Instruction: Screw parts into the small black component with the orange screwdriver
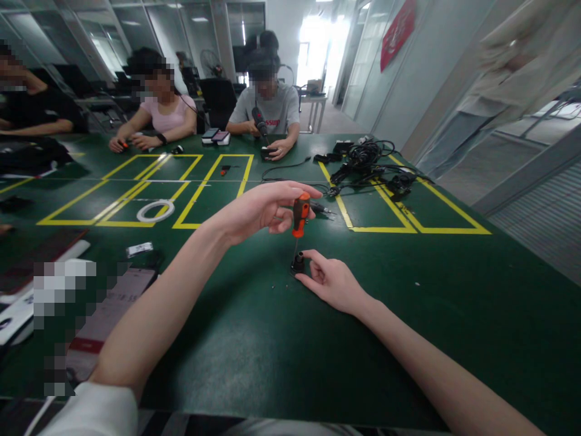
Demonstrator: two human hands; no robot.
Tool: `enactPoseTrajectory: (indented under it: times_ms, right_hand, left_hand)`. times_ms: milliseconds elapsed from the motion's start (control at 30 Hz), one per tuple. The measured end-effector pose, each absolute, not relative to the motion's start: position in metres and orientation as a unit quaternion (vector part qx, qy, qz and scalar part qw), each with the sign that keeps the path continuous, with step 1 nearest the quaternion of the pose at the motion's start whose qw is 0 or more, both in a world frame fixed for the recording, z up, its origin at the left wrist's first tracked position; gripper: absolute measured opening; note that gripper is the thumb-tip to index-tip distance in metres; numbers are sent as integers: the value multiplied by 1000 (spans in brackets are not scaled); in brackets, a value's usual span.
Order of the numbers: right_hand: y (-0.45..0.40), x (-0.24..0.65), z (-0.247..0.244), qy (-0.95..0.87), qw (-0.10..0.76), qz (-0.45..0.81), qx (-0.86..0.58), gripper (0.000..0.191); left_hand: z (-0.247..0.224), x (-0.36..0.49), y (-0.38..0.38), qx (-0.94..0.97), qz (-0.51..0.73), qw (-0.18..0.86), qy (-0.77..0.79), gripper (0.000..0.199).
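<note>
My left hand [267, 209] is closed around an orange and black screwdriver [301, 216], held upright with its thin shaft pointing down. The shaft meets a small black part with a short round post [298, 263] on the green table. Thumb and forefinger of my right hand [333, 280] pinch that black part from the right and steady it against the tabletop. Two tiny specks, perhaps screws [273, 286], lie just left of and below the part. Behind the screwdriver, a dark slim tool with a pointed tip [323, 209] is partly hidden by my left fingers.
Tangled black cables [363, 160] lie at the back right. A white tape roll [155, 211] sits at left on yellow-marked table [218, 339]. A phone-like device [106, 315] lies near my left forearm. Across the table, a person works with a power screwdriver [260, 123]; other people sit left.
</note>
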State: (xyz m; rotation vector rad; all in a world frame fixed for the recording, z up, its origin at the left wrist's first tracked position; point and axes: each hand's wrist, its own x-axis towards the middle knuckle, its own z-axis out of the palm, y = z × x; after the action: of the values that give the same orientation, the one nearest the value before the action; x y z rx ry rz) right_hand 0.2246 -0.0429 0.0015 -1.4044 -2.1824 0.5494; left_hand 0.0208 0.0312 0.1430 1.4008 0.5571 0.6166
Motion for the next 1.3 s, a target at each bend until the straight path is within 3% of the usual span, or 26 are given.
enactPoseTrajectory:
  times_ms: [400, 733, 1300]
  right_hand:
    - [-43, 225, 1, -800, 249, 194, -510, 30]
    - [-44, 224, 4, -797, 240, 205, -514, 30]
    - [-44, 225, 4, -796, 249, 210, -511, 26]
  left_hand:
    - [144, 22, 28, 640, 285, 667, 253, 30]
    - [139, 21, 35, 602, 268, 721, 215, 27]
    - [142, 18, 30, 634, 285, 676, 246, 24]
